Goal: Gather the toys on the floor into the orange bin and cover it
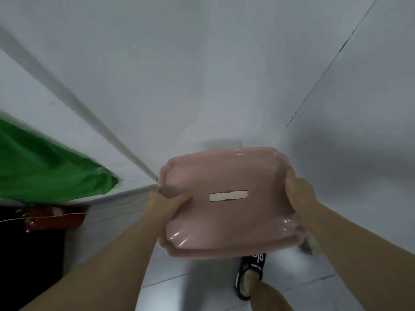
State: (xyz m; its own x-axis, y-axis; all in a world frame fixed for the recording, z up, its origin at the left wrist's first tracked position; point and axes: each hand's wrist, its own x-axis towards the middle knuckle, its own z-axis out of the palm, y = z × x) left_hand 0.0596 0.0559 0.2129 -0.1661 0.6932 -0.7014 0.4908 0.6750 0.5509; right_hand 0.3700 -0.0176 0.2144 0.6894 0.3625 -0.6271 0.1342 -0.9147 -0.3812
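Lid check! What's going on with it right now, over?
Left hand and right hand grip pink lid by its sides. Lid held up, bin not in view. Nothing blocking.

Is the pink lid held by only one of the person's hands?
No: the left hand grips the pink lid at one edge, and the right hand grips the opposite edge.
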